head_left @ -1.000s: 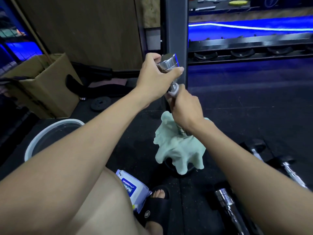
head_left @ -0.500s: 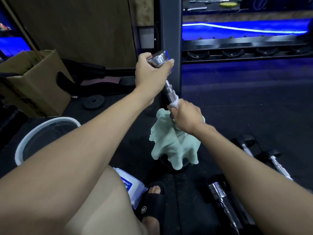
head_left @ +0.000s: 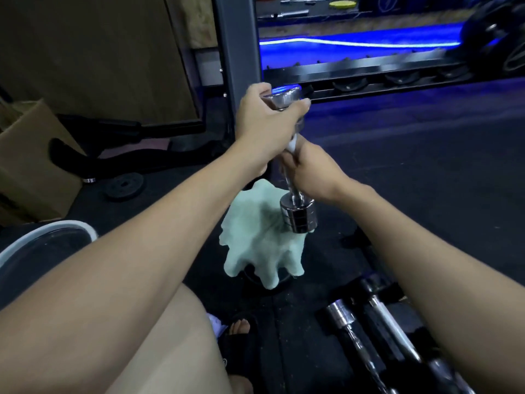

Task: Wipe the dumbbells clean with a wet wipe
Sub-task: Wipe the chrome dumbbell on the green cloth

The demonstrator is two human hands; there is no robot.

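Here, left hand (head_left: 267,125) grip clenched round chrome dumbbell (head_left: 298,216) top, right hand (head_left: 311,169) grasping mostly hidden wipe (head_left: 292,143) on handle.

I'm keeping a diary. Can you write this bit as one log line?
left hand grips dumbbell top | right hand wraps wet wipe round handle

Single view: we wore one wide-angle head camera, facing forward and down, close over our forearms, toward the gym floor (head_left: 426,166).
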